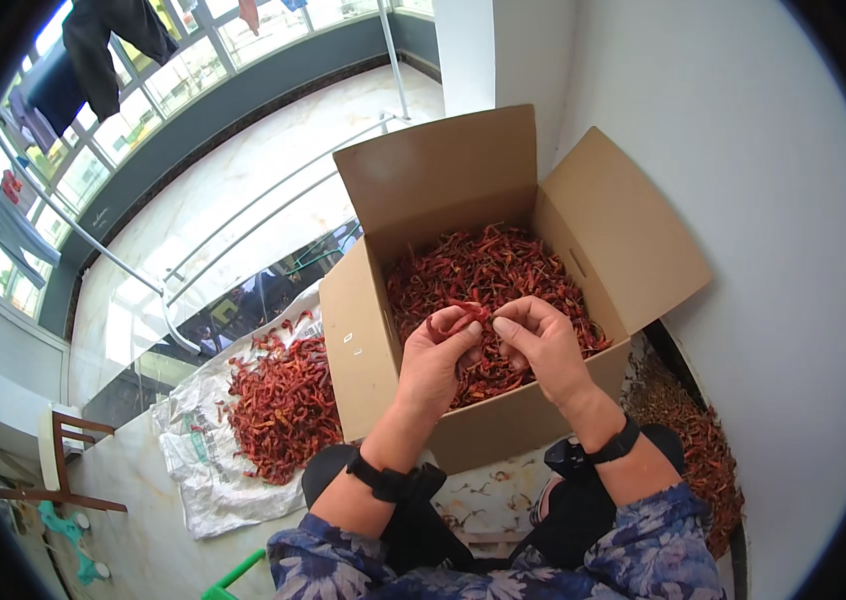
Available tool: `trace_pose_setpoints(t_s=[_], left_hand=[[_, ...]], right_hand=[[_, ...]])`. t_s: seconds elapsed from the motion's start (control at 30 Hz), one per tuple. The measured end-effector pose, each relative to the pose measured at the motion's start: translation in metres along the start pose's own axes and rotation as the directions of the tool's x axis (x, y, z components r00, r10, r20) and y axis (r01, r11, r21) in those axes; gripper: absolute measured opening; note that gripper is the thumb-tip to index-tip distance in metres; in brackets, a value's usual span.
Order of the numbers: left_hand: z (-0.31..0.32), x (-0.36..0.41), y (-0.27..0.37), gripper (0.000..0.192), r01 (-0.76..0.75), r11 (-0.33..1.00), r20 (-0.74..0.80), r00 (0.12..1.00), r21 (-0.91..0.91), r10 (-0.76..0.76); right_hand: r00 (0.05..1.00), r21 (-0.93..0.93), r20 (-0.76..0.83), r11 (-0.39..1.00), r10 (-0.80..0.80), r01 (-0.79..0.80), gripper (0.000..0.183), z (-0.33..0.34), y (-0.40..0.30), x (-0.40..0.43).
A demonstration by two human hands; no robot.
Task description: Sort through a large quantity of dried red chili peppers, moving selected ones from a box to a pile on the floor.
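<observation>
Over the open cardboard box (494, 442), my left hand (434, 360) holds dried red chilies (453, 324) between thumb and fingers. One curved pod lies across the forefinger. My right hand (543, 345) pinches with thumb and forefinger at the chili's end, close to the left thumb; the stem there is too small to make out. Below both hands, a deep heap of dried red chilies (483, 262) fills much of the box, many with thin stems. The box flaps stand folded outward, and my hands hide part of the heap.
To the left, a white woven sack (205, 487) lies flat under a pile of red chilies (284, 412). Stems and bits (682, 420) are heaped along the wall at right. A metal drying rack (258, 195), a wooden chair (55, 465) and a green plastic edge (235, 574) stand around.
</observation>
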State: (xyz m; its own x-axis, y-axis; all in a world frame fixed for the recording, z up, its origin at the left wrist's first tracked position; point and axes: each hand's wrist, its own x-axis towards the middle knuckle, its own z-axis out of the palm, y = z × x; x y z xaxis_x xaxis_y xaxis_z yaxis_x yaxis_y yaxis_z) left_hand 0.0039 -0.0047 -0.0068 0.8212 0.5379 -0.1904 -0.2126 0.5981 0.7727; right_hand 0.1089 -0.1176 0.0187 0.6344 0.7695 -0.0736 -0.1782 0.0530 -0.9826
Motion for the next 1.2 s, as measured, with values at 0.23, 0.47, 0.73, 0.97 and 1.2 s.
trace_pose_setpoints(t_s=[0.23,0.47,0.73,0.97,1.2], left_hand=[[0.007,-0.002,-0.002,0.023,-0.019,0.999,-0.035,0.999,0.039,0.020],[0.005,-0.002,0.000,0.032,-0.034,0.992,0.012,0.999,0.125,0.033],[0.011,-0.006,-0.001,0.033,-0.065,0.982,-0.020,0.997,0.177,0.070],[0.011,-0.008,-0.001,0.028,-0.142,0.955,0.013,0.990,0.261,0.143],[0.008,-0.007,-0.001,0.014,-0.111,0.951,0.028,0.994,0.288,0.107]], right_hand=[[0.987,-0.116,-0.069,0.984,-0.146,0.138,0.010,0.005,0.009,0.001],[0.981,-0.183,-0.099,0.972,-0.169,0.149,0.010,0.010,0.011,-0.001],[0.932,-0.374,-0.151,0.892,-0.329,0.254,0.011,0.012,0.009,-0.002],[0.906,-0.484,-0.071,0.808,-0.417,0.334,0.012,0.005,0.009,0.002],[0.880,-0.624,0.078,0.665,-0.469,0.409,0.007,0.006,-0.001,-0.004]])
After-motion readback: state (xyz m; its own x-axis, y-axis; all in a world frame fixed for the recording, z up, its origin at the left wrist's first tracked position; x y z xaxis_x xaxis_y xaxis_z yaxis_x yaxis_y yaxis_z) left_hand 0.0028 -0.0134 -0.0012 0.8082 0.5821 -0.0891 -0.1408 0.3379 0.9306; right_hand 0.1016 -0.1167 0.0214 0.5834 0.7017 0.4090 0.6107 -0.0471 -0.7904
